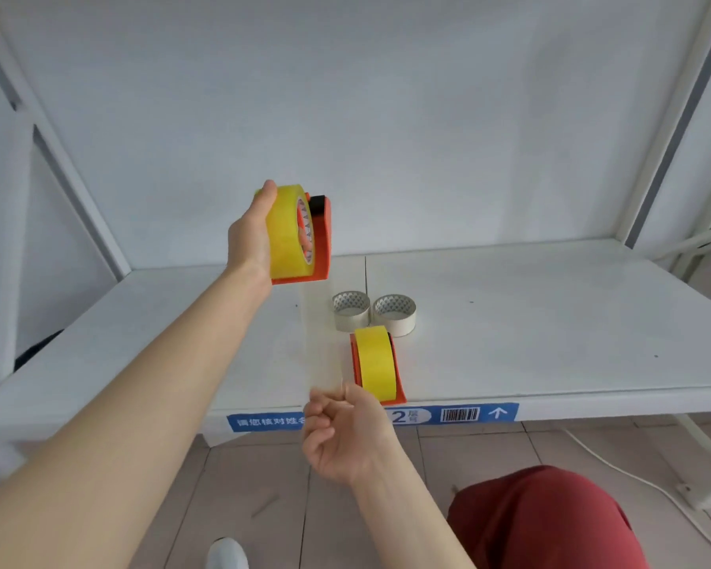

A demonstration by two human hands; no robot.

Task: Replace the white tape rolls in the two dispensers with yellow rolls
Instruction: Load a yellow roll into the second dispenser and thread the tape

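My left hand (250, 236) holds an orange dispenser (320, 248) up in the air above the shelf, with a yellow tape roll (285, 232) in it. A clear strip of tape (323, 334) runs down from that roll to my right hand (341, 433), whose fingers pinch its end just in front of the shelf edge. A second orange dispenser (358, 367) stands on the shelf near the front edge with a yellow roll (376, 363) in it. Two white tape rolls (351, 310) (395, 314) lie side by side behind it.
The white shelf (551, 322) has a blue label strip (460, 414) on its front edge and white frame posts at both sides. Tiled floor lies below, with a white cable (616, 466) at the right. My red-clothed knee (551, 519) is at the lower right.
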